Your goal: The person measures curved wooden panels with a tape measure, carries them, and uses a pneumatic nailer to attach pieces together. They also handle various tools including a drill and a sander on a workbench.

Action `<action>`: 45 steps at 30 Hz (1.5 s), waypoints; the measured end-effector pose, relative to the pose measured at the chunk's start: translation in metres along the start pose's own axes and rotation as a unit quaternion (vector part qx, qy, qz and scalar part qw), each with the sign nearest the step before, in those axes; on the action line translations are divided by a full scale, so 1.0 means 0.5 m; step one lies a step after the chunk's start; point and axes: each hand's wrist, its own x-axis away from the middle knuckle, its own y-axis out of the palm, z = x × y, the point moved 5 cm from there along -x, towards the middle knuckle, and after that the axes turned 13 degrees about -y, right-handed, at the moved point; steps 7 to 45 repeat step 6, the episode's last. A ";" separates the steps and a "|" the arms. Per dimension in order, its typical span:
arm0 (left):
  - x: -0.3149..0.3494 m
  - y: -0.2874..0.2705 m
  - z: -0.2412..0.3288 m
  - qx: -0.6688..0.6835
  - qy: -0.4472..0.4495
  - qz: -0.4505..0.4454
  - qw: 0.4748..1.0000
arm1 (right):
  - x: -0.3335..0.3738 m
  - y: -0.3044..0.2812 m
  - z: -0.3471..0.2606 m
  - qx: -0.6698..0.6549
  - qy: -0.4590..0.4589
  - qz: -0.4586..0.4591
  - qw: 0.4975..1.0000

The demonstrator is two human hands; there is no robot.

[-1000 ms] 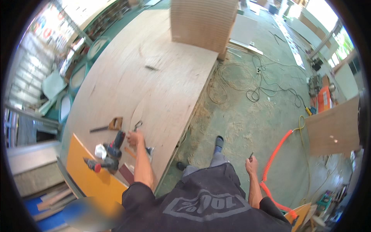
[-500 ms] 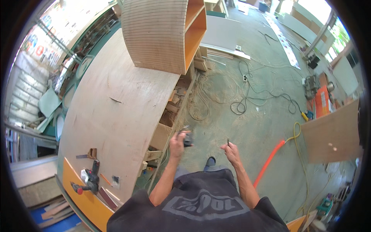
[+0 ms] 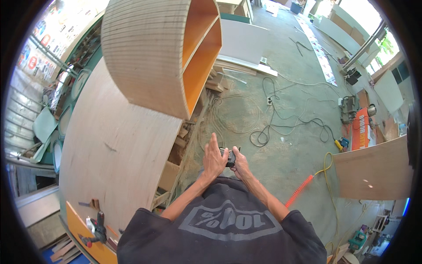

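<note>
In front of my torso both hands meet at a small black boxy object (image 3: 230, 159), whose exact kind I cannot make out. My right hand (image 3: 240, 166) is closed on its right side, thumb on top. My left hand (image 3: 213, 162) lies against its left side with straight fingers pointing away from me and its thumb by the object's edge. Left of them is a wooden workbench top (image 3: 110, 145). On its far end stands a curved cabinet (image 3: 147, 53) with slatted wood outside and orange shelves inside.
A black clamp-like tool (image 3: 99, 229) lies at the bench's near left. Cables (image 3: 272, 127) and sawdust spread over the green floor. An orange coiled hose (image 3: 301, 191) runs at my right, near a leaning plywood panel (image 3: 373, 169). Wood offcuts (image 3: 180, 141) fill the space beneath the bench.
My hands, apart before, have come together at the black object, which was in my left hand. My right hand held a short dark stick, now hidden. The view has shifted, bringing the cabinet nearer.
</note>
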 end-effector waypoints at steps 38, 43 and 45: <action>-0.170 0.081 0.087 -0.099 0.021 -0.174 0.980 | -0.191 0.088 -0.117 -0.056 -0.150 -0.071 0.985; -0.170 0.081 0.087 -0.099 0.021 -0.174 0.980 | -0.191 0.088 -0.117 -0.056 -0.150 -0.071 0.985; -0.170 0.081 0.087 -0.099 0.021 -0.174 0.980 | -0.191 0.088 -0.117 -0.056 -0.150 -0.071 0.985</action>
